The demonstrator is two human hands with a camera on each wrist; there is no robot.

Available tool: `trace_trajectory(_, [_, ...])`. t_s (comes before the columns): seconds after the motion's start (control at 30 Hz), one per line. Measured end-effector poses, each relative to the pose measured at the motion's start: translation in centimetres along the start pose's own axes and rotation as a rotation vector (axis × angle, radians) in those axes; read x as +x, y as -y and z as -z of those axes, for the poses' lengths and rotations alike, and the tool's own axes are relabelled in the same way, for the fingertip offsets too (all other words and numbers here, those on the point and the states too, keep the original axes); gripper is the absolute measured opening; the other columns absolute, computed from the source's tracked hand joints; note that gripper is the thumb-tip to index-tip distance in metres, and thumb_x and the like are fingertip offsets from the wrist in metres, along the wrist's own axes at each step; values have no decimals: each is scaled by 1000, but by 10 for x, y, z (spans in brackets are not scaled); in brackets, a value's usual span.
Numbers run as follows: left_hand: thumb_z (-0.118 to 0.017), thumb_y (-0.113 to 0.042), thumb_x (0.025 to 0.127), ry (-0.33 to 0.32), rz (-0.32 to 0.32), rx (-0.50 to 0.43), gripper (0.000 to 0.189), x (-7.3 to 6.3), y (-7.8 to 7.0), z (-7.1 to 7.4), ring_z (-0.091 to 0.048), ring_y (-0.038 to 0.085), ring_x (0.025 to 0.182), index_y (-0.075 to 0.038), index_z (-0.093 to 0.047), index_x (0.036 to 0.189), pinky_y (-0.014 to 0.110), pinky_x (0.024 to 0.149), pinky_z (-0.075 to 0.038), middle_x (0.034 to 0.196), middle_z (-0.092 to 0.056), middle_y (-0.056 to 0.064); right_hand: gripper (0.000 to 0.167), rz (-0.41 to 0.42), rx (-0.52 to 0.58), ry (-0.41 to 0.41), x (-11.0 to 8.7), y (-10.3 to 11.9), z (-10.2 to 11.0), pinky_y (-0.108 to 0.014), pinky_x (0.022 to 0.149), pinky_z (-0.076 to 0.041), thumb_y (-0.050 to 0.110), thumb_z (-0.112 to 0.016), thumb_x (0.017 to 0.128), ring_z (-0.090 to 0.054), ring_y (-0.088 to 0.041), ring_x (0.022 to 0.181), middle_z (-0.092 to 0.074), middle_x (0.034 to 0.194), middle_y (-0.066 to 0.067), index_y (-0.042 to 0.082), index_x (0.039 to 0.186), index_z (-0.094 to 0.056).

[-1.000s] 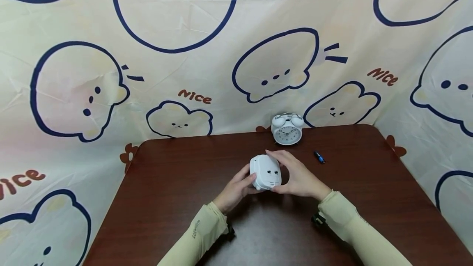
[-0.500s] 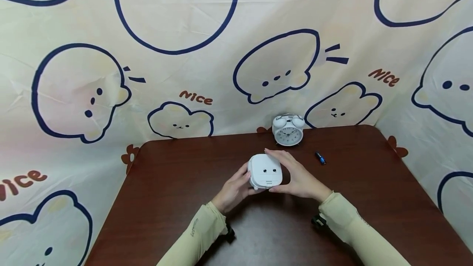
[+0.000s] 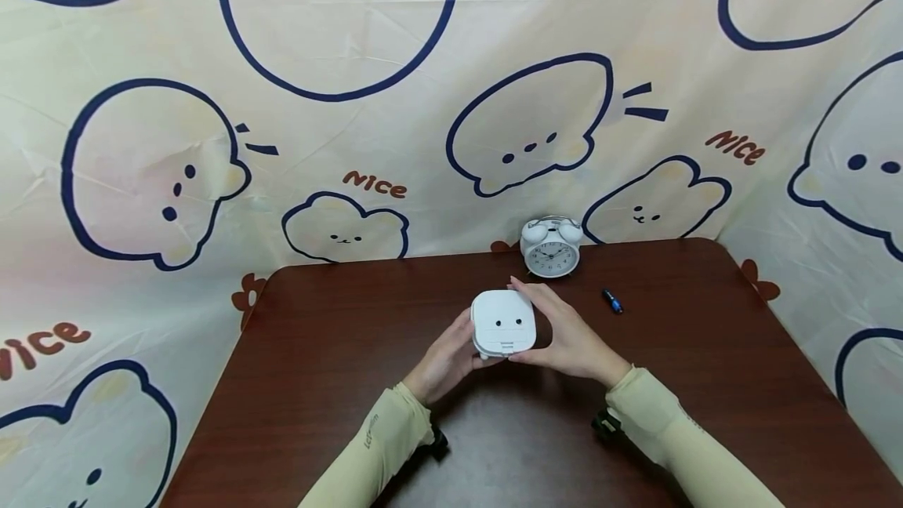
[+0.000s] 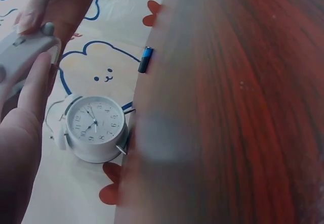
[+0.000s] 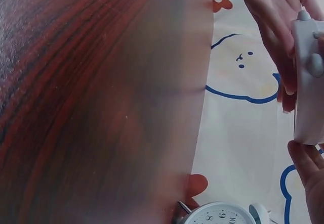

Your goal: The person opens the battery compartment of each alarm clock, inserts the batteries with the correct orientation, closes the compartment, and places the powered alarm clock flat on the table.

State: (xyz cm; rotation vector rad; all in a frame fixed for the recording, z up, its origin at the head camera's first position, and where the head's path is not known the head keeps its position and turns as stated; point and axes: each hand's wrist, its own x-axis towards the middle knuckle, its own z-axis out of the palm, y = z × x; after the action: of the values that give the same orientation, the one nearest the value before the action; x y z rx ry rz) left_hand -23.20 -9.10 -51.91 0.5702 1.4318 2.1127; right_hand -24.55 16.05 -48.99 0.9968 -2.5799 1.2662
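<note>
A: Where is the white device (image 3: 503, 324), and which hand is nearer to it?

B: It sits right between your hands, in front of you, and seems to be held up off the desk (image 3: 339, 335). Neither is nearer, as both touch it. Your left hand (image 3: 443, 359) grips the left side, with some fingers hidden behind. Your right hand (image 3: 574, 339) pinches the right side, fingers at the far corner and thumb at the near corner, leaving a gap before your palm.

A: And its long axis?

B: You won't find a clear one on the face: it's a rounded square, turned up toward you, with 2 dark dots and a small slotted detail near the lower edge. Your right wrist view shows a narrower side with a rounded knob (image 5: 315, 64). The casing looks like smooth, matte plastic.

A: What else lies around?

B: Beyond your hands stands a white alarm clock (image 3: 552, 259), round-dialled, with 2 bells. To the right of your right hand, a small blue-and-black cylinder (image 3: 611, 301) lies at a slant. The wood-grained desktop shines dark reddish brown; behind it hangs creased, pale cloth (image 3: 423, 139) with navy outlines.
</note>
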Motion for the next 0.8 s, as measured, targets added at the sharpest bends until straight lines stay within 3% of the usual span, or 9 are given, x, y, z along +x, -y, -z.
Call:
trace_trajectory(0.2, [-38,-29,114,-45,7,26,59,1,3,1,-63,13,122,-8,-15,165,39,107,-52,146,-52,7,113,6,-16,4,0,2,2,-57,110,-44,30,-96,74,-47,-22,141,-46,158,-2,25,164,-28])
trace_trajectory(0.57, [-38,-25,114,-32,-14,13,61,0,1,-1,-63,10,122,0,-14,163,35,103,-54,147,-51,10,114,3,-25,7,0,1,2,-56,111,-45,29,-97,73,-47,-22,141,-46,159,0,24,164,-28])
trace_trajectory(0.8, [-39,-25,113,-27,-18,30,61,0,1,1,-64,10,121,3,-16,162,36,104,-53,141,-57,5,112,7,-35,2,0,1,2,-55,109,-47,30,-96,73,-48,-21,140,-47,157,0,24,164,-30])
